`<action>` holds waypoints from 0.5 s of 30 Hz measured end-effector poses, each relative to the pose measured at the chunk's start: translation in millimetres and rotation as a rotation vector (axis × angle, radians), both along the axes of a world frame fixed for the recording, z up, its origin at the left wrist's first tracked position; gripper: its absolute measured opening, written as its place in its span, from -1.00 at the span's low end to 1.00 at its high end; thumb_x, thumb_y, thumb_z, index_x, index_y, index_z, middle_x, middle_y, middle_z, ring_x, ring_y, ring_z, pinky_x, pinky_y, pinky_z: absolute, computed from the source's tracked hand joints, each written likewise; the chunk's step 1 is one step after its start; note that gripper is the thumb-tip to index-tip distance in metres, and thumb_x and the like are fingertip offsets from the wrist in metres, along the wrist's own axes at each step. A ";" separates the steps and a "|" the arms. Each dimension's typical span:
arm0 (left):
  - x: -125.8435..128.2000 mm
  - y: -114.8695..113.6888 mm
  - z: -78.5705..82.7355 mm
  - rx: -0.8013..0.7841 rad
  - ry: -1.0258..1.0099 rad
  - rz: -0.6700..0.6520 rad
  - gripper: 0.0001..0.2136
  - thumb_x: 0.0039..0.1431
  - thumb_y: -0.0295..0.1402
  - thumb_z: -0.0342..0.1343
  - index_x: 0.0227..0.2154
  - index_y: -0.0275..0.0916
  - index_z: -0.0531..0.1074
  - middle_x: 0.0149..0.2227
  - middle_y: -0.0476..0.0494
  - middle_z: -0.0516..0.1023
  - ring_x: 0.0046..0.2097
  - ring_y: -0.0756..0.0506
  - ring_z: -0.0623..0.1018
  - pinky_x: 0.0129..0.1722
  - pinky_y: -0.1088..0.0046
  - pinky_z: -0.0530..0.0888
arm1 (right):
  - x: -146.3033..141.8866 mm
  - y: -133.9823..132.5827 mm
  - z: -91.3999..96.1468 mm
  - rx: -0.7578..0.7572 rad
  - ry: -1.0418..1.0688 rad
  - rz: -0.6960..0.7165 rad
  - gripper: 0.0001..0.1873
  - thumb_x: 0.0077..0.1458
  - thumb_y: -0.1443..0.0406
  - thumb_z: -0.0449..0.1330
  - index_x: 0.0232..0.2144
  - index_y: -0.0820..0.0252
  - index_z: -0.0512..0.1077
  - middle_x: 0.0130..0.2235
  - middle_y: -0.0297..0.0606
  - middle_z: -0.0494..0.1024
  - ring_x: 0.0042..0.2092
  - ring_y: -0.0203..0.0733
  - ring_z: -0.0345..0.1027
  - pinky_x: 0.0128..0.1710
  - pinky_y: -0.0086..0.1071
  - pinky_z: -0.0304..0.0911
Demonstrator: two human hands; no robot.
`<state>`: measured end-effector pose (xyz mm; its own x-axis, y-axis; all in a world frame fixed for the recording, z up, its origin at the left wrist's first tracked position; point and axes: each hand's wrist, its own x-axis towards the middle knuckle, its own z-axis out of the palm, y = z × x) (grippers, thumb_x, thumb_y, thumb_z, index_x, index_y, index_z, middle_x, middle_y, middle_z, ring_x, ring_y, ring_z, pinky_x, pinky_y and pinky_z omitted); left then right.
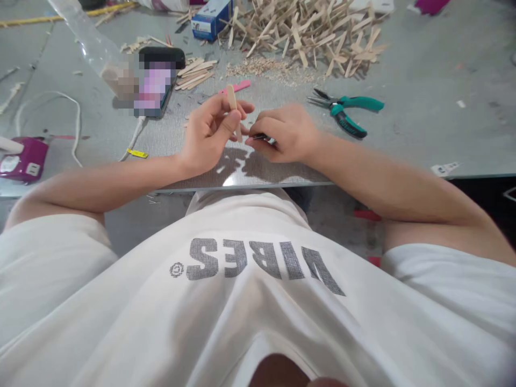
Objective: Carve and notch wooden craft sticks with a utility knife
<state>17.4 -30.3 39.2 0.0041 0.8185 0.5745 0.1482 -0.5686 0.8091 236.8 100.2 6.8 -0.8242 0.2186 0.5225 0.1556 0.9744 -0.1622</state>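
Observation:
My left hand (209,131) pinches a flat wooden craft stick (233,107) and holds it upright above the grey table (423,107). Just to its right, my right hand (284,131) is closed around a small dark metal tool (264,138) whose tip points at the lower end of the stick. Both hands hover close together near the table's front edge.
Teal-handled pliers (349,107) lie right of the hands. A big heap of wooden sticks (310,29) and sawdust sits at the back, beside a blue box (209,19). A phone (155,86), a pink stick (237,87), a white cable and a magenta device (22,160) lie to the left.

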 end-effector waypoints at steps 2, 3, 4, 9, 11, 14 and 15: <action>-2.6 8.5 -4.8 -0.147 -0.051 -0.066 -0.53 0.54 0.28 0.26 -0.17 -0.04 0.46 -0.27 -0.07 0.78 -0.47 -0.09 0.69 -0.55 0.36 0.53 | 0.2 15.9 -9.1 -0.030 0.145 0.029 -0.50 0.56 -0.21 0.24 -0.09 0.05 0.60 -0.20 -0.32 0.67 -0.29 -0.26 0.47 -0.15 -0.28 0.36; -4.5 11.5 -4.8 -0.187 -0.044 -0.054 -0.55 0.60 0.24 0.20 -0.16 -0.04 0.44 -0.39 -0.01 0.72 -0.56 -0.07 0.62 -0.62 0.39 0.44 | 1.1 22.1 -9.6 -0.019 0.208 0.068 -0.53 0.54 -0.20 0.27 -0.09 0.04 0.60 -0.22 -0.35 0.65 -0.31 -0.27 0.46 -0.18 -0.29 0.36; -6.5 12.9 -3.2 -0.256 -0.011 -0.044 -0.60 0.65 0.17 0.17 -0.14 -0.04 0.44 -0.48 0.03 0.66 -0.59 -0.07 0.58 -0.64 0.40 0.39 | 2.5 26.4 -6.8 -0.006 0.263 0.096 -0.56 0.54 -0.18 0.28 -0.07 0.01 0.60 -0.24 -0.36 0.64 -0.31 -0.26 0.45 -0.19 -0.28 0.37; -15.4 -16.3 11.8 -0.438 0.055 -0.005 -0.82 0.53 -0.22 0.42 -0.15 -0.12 0.56 -0.52 0.06 0.60 -0.61 -0.04 0.53 -0.57 0.41 0.48 | 11.9 15.0 36.3 0.013 0.479 0.085 -0.63 0.67 -0.02 0.08 0.08 0.05 0.53 -0.17 -0.23 0.62 -0.29 -0.18 0.41 -0.09 -0.19 0.41; -15.6 -41.9 12.4 -0.348 0.059 0.022 -0.82 0.47 -0.19 0.47 -0.14 -0.12 0.62 -0.49 0.03 0.65 -0.52 -0.07 0.64 -0.47 0.39 0.57 | 14.2 -1.5 49.8 -0.156 0.501 0.092 -0.58 0.71 -0.08 0.04 0.17 0.06 0.46 -0.14 -0.26 0.59 -0.34 -0.25 0.40 -0.13 -0.26 0.46; -6.4 -74.2 4.7 -0.249 0.122 0.071 -0.80 0.50 -0.13 0.43 -0.15 -0.15 0.71 -0.43 -0.07 0.72 -0.40 -0.09 0.74 -0.33 0.38 0.63 | 16.0 -33.0 54.0 -0.204 0.358 0.131 -0.58 0.75 -0.09 -0.05 0.32 -0.06 0.36 -0.07 -0.35 0.58 -0.37 -0.30 0.46 -0.26 -0.33 0.46; -0.3 -79.7 0.4 -0.245 0.108 0.125 -0.75 0.52 -0.07 0.41 -0.13 -0.16 0.72 -0.40 -0.08 0.74 -0.40 -0.09 0.74 -0.34 0.38 0.61 | 16.3 -44.0 51.8 -0.153 0.260 0.121 -0.64 0.78 -0.02 -0.07 0.33 -0.10 0.36 -0.03 -0.36 0.59 -0.33 -0.29 0.51 -0.21 -0.31 0.47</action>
